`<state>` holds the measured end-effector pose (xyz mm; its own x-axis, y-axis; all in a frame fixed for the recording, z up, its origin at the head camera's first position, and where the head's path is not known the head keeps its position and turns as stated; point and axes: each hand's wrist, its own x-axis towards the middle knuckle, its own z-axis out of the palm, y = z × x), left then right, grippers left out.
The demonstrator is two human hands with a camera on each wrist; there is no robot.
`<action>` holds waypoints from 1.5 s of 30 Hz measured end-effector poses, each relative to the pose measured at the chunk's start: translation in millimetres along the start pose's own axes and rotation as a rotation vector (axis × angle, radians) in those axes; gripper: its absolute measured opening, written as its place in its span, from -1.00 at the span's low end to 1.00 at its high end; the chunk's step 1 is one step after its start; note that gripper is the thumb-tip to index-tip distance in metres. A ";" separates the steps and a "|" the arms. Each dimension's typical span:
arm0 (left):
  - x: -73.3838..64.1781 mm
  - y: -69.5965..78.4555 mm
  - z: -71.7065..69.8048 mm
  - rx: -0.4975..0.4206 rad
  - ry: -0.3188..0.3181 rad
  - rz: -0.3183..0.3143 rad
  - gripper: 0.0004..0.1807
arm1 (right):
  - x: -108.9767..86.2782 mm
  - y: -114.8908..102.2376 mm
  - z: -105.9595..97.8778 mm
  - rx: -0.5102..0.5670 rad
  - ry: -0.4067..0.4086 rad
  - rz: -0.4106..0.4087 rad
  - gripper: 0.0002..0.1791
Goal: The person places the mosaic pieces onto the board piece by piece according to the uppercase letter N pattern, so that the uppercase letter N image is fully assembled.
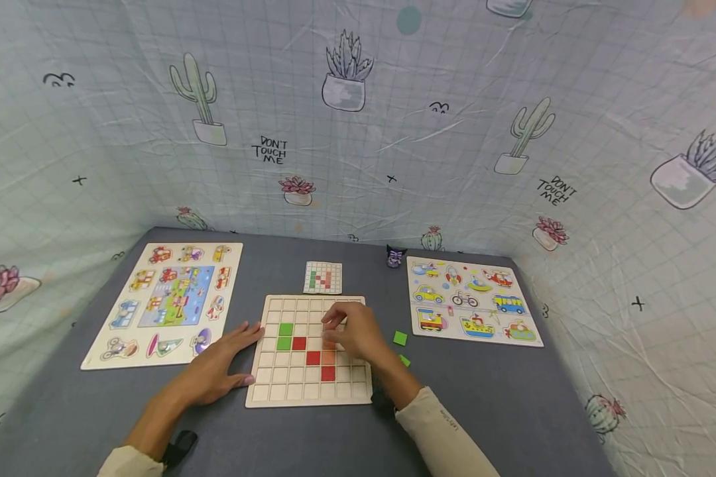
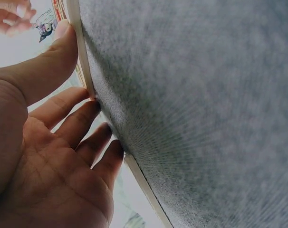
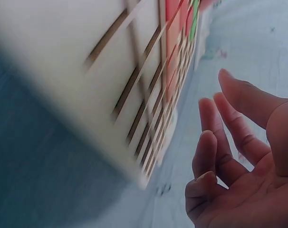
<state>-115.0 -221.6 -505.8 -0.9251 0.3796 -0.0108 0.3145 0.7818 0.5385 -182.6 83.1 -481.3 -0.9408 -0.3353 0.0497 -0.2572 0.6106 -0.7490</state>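
A wooden grid board (image 1: 262,392) lies flat on the table, with two green tiles (image 1: 286,328), three red tiles (image 1: 313,358) on a diagonal, and a column of orange tiles (image 1: 329,358). Over that column hovers my right hand (image 1: 358,331), hiding part of it. In the right wrist view, the thumb and bent fingers (image 3: 210,109) of this hand stand apart with nothing between them. My left hand (image 1: 217,368) rests by the board's left side, its thumb (image 2: 63,47) and extended fingertips touching the edge.
Behind the board lies a small pattern card (image 1: 336,287). Green tiles (image 1: 400,338) lie to its right. Picture puzzles flank it: a vehicle puzzle (image 1: 477,318) at right, another puzzle (image 1: 137,361) at left. A small dark figurine (image 1: 395,257) stands near the patterned cloth backdrop (image 1: 358,172).
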 end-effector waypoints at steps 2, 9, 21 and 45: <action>-0.4 -0.2 0.3 0.001 0.002 0.001 -0.05 | -4.2 9.8 -8.6 -0.003 0.021 0.017 -0.81; -1.9 -0.8 0.2 0.001 0.005 0.000 -0.04 | -20.0 39.1 -39.5 -0.057 0.101 0.055 -0.78; -1.6 -0.5 0.8 -0.006 0.010 0.005 -0.04 | -37.5 78.3 -73.4 -0.207 0.167 0.165 -0.68; -0.4 -0.1 0.0 -0.008 0.003 -0.003 -0.04 | -37.4 74.2 -63.7 -0.238 0.131 0.174 -0.77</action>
<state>-114.7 -221.8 -505.9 -0.9267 0.3756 -0.0102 0.3098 0.7792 0.5449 -180.6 186.7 -496.7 -0.9916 -0.1258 0.0307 -0.1202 0.8065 -0.5789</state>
